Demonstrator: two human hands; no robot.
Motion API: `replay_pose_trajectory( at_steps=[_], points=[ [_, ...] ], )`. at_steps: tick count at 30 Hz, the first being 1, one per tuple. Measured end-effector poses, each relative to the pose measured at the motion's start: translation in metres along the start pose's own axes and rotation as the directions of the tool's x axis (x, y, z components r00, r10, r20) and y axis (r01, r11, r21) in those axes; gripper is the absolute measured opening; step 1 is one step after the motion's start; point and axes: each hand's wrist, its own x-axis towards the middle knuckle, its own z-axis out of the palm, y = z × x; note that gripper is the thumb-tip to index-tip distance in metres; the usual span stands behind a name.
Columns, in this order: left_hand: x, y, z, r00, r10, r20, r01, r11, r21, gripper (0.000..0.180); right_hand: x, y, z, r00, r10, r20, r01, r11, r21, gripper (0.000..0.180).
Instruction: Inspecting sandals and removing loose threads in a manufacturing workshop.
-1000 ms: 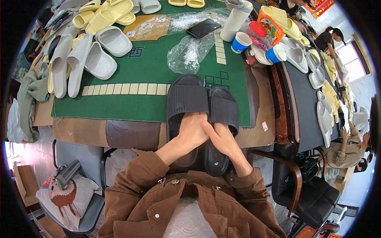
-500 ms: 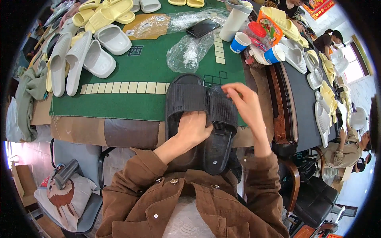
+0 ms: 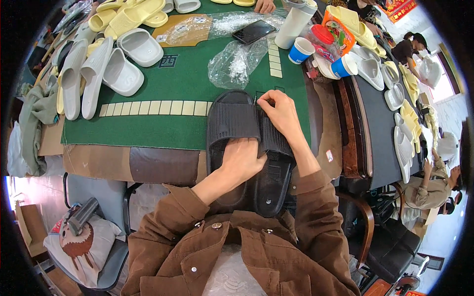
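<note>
A pair of black slide sandals lies side by side at the table's near edge, toes pointing away and heels toward me. My left hand (image 3: 240, 160) reaches into the left sandal (image 3: 233, 121), its fingers hidden under the ribbed strap and its thumb at the strap's inner side. Over the toe of the right sandal (image 3: 269, 182), my right hand (image 3: 282, 112) is closed in a pinch. A thin, light strand shows between the two toes, close to the pinched fingertips; whether they hold it is too small to tell.
Grey slides (image 3: 123, 73) and yellow slides (image 3: 132, 19) crowd the far left. Beyond the sandals lie crumpled clear plastic (image 3: 236, 65) and a black phone (image 3: 254, 32). Paper cups (image 3: 301, 50) and a white cylinder (image 3: 295, 24) stand right. A co-worker's hand (image 3: 265, 6) rests at the far edge.
My right hand has moved left and slightly away from me, its loosely spread fingers now pinched together. A co-worker's hand has come into view at the far edge. My left hand stays put.
</note>
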Motion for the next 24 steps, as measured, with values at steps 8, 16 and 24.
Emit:
replay_pose_trajectory(
  at_steps=[8,16,24],
  points=[
    [0.000,0.001,-0.001,1.000,0.001,-0.006,0.000,1.000,0.022,0.045,-0.004,-0.011,-0.004,0.994,0.087,-0.073,-0.072,0.979,0.189,0.016],
    [-0.008,-0.004,-0.002,0.988,0.113,-0.109,-0.102,0.990,0.102,0.070,-0.003,-0.013,-0.005,0.965,0.262,0.005,-0.218,0.793,0.570,0.014],
    [-0.013,-0.005,-0.005,0.991,0.114,-0.067,-0.117,0.992,-0.039,0.078,-0.004,0.000,-0.003,0.974,0.226,-0.013,-0.177,0.797,0.577,0.020]
  ],
)
